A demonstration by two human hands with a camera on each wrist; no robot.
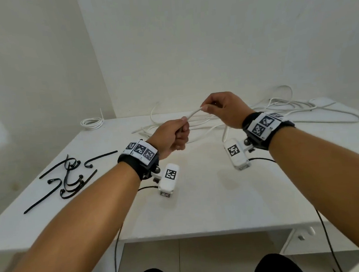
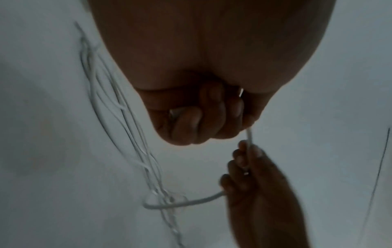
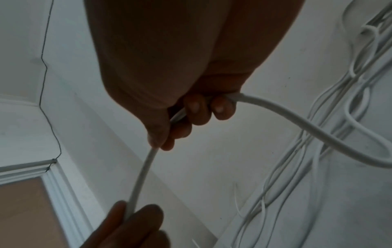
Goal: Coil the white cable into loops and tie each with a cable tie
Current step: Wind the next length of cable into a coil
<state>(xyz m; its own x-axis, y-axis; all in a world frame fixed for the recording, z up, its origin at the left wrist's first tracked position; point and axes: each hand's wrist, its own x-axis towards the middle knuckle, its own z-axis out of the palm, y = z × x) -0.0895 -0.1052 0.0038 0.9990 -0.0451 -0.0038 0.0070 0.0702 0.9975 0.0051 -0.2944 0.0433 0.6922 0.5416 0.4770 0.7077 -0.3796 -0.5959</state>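
A long white cable [image 1: 194,113] lies tangled across the back of the white table [image 1: 200,198]. My left hand [image 1: 174,136] grips one stretch of it in a fist above the table's middle. My right hand [image 1: 221,108] pinches the same stretch a short way to the right and higher, so a taut piece spans between them. In the right wrist view the cable [image 3: 140,176] runs from my right fingers [image 3: 197,110] down to the left hand [image 3: 131,221]. In the left wrist view the cable [image 2: 249,135] leaves my curled left fingers [image 2: 191,124] toward the right hand [image 2: 254,176].
Several black cable ties [image 1: 71,177] lie on the table's left part. A small tied white coil [image 1: 91,123] sits at the back left corner. Loose cable loops [image 1: 300,108] spread along the back right by the wall. Dark wires hang from both wrist cameras over the front edge.
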